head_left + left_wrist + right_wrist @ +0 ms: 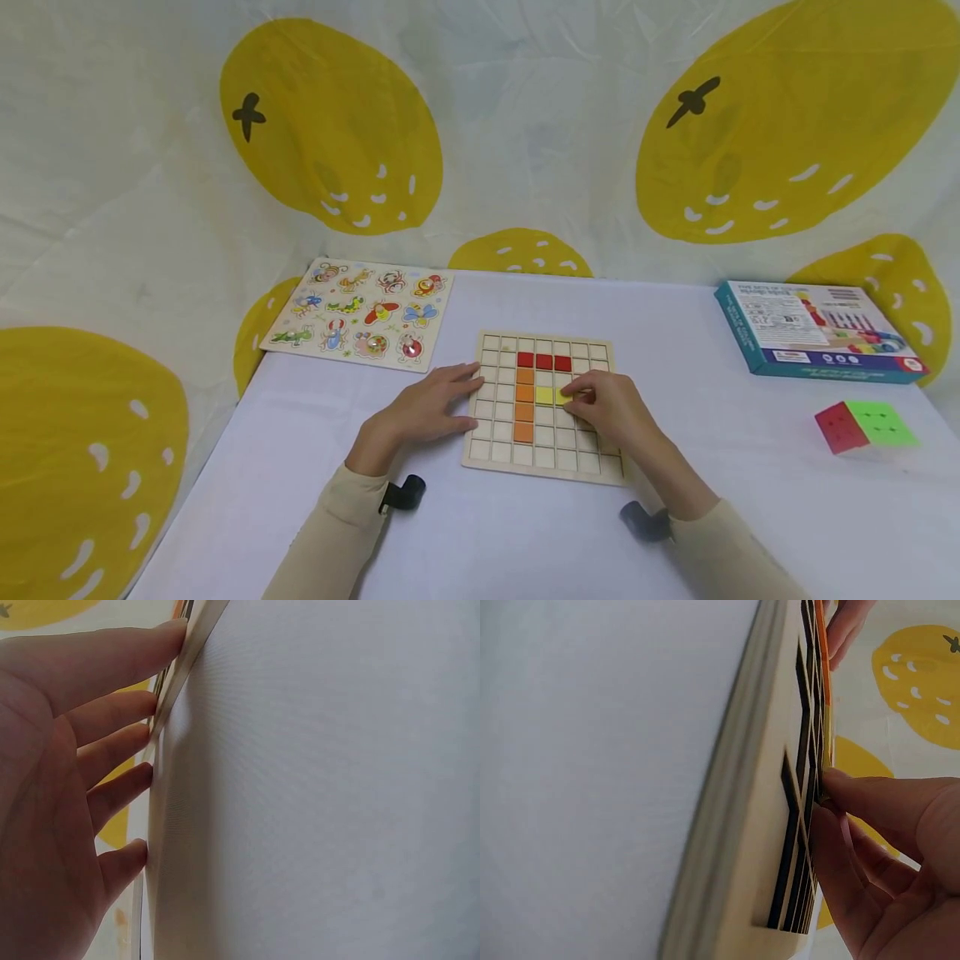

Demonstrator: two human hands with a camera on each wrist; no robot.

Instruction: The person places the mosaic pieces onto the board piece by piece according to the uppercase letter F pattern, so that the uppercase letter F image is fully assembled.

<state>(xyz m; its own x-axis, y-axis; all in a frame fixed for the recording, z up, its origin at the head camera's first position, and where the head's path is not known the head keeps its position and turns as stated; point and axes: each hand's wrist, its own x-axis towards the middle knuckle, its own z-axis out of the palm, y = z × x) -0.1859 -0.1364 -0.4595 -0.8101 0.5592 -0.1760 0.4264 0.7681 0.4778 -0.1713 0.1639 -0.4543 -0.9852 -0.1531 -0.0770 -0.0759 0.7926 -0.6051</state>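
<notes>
Two hands at the grid board

Two hands work mid-table (750, 517). The wooden grid board (545, 468) lies flat between them, with red and orange tiles set in it. The left hand (423, 412) rests straight-fingered against the board's left edge. The right hand (611, 406) pinches a yellow tile (561, 397) over the board's middle.
</notes>
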